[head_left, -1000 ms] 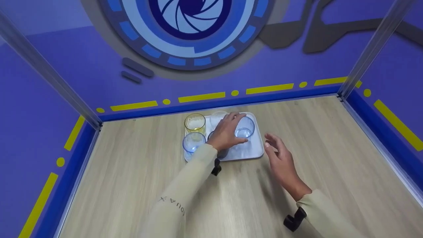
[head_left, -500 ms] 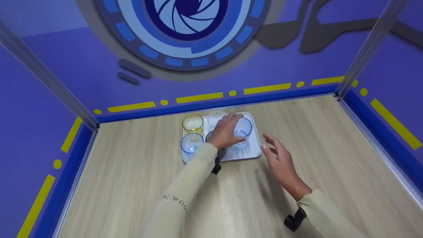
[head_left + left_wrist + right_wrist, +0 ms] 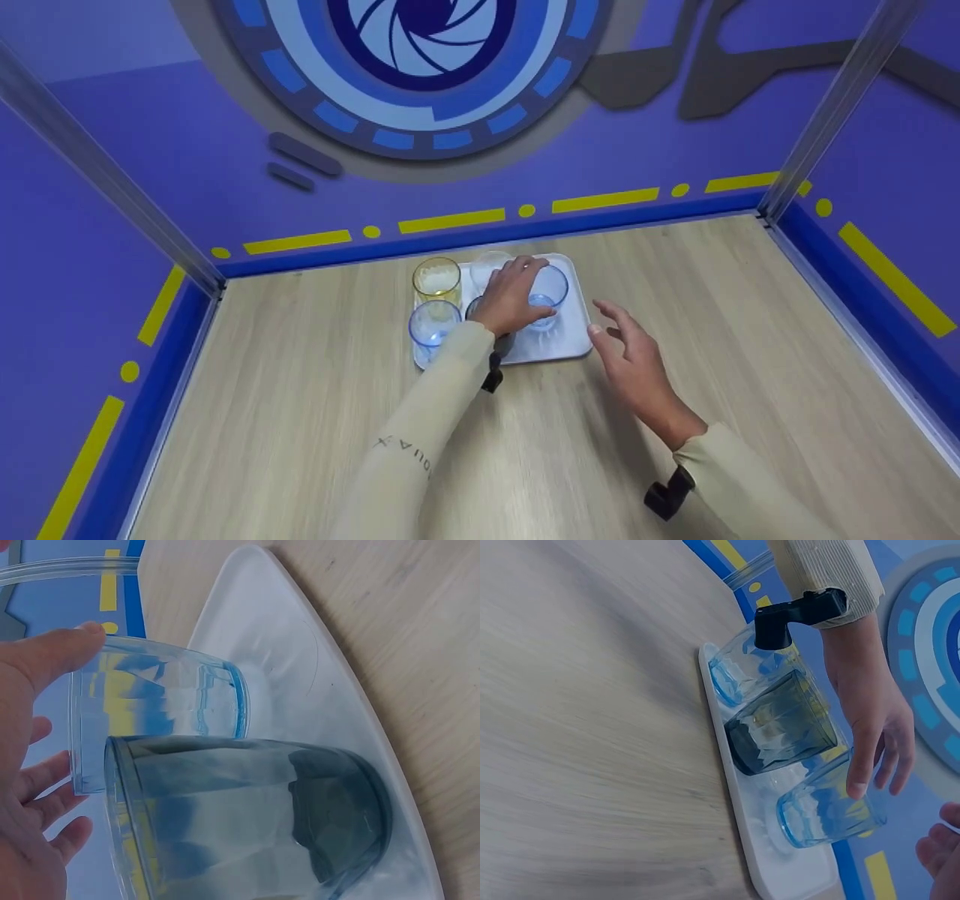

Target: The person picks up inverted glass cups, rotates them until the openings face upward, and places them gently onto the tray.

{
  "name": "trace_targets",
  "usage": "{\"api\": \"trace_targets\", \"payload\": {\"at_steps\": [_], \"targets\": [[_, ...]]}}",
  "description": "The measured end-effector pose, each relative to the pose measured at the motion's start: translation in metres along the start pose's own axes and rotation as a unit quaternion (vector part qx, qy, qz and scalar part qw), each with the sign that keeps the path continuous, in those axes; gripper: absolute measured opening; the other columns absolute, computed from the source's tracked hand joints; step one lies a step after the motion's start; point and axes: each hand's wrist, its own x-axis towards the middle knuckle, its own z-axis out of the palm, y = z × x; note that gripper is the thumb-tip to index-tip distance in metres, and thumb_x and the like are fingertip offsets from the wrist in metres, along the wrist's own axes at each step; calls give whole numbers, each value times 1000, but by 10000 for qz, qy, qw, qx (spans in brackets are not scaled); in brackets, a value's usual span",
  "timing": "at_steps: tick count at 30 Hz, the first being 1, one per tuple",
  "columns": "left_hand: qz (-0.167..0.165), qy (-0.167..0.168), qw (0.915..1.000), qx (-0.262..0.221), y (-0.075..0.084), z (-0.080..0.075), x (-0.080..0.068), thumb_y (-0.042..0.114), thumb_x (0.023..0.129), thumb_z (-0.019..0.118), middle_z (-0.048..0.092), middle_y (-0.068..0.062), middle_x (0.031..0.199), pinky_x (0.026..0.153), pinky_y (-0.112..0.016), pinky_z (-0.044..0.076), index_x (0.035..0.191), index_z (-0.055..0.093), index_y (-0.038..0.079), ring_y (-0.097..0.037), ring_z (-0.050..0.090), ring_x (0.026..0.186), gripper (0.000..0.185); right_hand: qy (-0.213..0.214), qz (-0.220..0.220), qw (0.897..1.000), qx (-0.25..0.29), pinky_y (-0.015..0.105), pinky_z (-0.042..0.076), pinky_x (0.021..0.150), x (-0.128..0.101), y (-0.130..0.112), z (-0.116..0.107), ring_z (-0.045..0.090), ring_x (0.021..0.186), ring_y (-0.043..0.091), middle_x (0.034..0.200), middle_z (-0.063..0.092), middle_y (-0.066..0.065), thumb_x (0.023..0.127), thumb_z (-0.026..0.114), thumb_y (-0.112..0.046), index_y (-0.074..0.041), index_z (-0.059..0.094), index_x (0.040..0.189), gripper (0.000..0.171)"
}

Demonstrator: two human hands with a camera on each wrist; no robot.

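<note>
Left hand [image 3: 511, 297] grip pinches the blue glass [image 3: 546, 295] rim — right hand [image 3: 630, 352] spread beside tray [image 3: 566, 346].

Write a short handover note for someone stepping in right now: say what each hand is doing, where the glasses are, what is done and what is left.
Left hand: fingers curled round the rim of the blue glass at the right of the white tray.
Right hand: open, holding nothing, beside the tray's right edge.
Also on the tray: yellow glass, second blue glass, dark glass, clear glass.
Done: nothing is off the tray.
Left: all five glasses stand on it.
</note>
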Motion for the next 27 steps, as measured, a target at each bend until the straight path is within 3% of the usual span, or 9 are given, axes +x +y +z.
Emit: {"api": "trace_targets", "payload": {"at_steps": [10,18,27], "targets": [[-227,-121,9996,87,0,5,2,43,82,74,37,2,152,118,-41,27,146,38,29,-18,35,140,75,-81,-76,9988,-470,54,27,116,-1,-4,1,35,143,31,151,42,11,100,50,-35,-11,40,146,52],[-290,-181,9993,153,2,8,3,44,83,73,34,3,154,118,-44,28,147,36,35,-19,33,142,74,-84,-120,9986,-510,54,27,116,0,-8,0,35,142,30,150,43,11,100,51,-35,-12,41,145,52],[-66,-72,9995,316,1,12,3,44,85,72,38,0,152,117,-43,27,148,36,29,-18,35,141,74,-17,-213,9985,-507,53,28,115,1,-9,1,37,142,29,148,45,10,100,52,-33,-11,42,144,51]]}}
